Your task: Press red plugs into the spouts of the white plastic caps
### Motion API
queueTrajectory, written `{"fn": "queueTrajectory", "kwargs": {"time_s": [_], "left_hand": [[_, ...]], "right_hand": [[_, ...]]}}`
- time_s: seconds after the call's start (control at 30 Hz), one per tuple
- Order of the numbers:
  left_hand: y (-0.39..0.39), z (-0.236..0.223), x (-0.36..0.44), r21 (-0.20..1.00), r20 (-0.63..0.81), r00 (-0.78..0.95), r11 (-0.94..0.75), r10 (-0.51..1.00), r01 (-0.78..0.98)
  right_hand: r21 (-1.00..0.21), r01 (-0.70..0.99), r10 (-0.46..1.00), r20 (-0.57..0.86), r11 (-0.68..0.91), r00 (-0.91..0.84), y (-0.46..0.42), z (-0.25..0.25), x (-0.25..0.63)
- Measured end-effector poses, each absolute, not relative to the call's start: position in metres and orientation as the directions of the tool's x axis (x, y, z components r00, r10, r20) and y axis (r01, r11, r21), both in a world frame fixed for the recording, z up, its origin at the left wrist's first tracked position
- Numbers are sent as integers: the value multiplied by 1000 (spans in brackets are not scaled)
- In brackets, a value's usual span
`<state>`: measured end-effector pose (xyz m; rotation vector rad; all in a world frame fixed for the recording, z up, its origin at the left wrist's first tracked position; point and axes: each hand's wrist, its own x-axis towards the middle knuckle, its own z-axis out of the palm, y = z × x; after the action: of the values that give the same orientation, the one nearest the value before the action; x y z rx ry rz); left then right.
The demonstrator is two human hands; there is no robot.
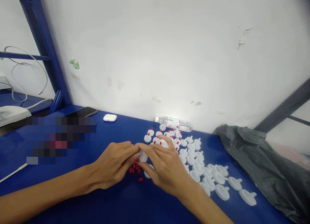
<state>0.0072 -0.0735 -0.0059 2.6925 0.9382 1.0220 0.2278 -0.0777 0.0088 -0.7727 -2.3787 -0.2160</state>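
Note:
Just above the table, my right hand grips a white round plastic piece by its edge between thumb and fingers. At the left side of that piece, my left hand is closed in a pinch, fingertips meeting those of the right. Whatever sits in the left pinch is hidden. Small red caps lie loose below the fingertips. Another white piece rests beneath the right hand, partly covered. Beyond the hands stand several white pieces with red caps on their stems; to the right lie many with bare stems.
A clear plastic bottle lies against the wall. A white earbud case and a phone are at the back left. Dark plastic sheeting covers the right side of the blue table. A white cable enters from the left.

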Motion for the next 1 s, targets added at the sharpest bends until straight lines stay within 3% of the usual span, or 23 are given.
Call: {"fn": "queueTrajectory", "kwargs": {"time_s": [0.1,0.17,0.3,0.57,0.8,1.0], "left_hand": [[-73,1,5,488,576,442,-723,687,489],[-70,5,2,531,564,379,-674,734,514],[-58,6,-3,372,517,407,-626,753,686],[-51,-3,-1,102,271,383,-422,883,901],[-54,-11,1,58,182,382,-398,906,916],[-53,-9,-1,94,123,382,-394,916,914]], "right_hand": [[65,645,452,658,762,-602,-66,12,241],[-5,691,499,695,723,-517,-59,14,251],[-186,671,598,658,718,-457,-58,17,254],[-171,696,656,544,697,-524,-68,12,240],[-187,713,710,425,676,-562,-67,11,242],[-174,824,783,465,539,-414,-54,30,264]]}}
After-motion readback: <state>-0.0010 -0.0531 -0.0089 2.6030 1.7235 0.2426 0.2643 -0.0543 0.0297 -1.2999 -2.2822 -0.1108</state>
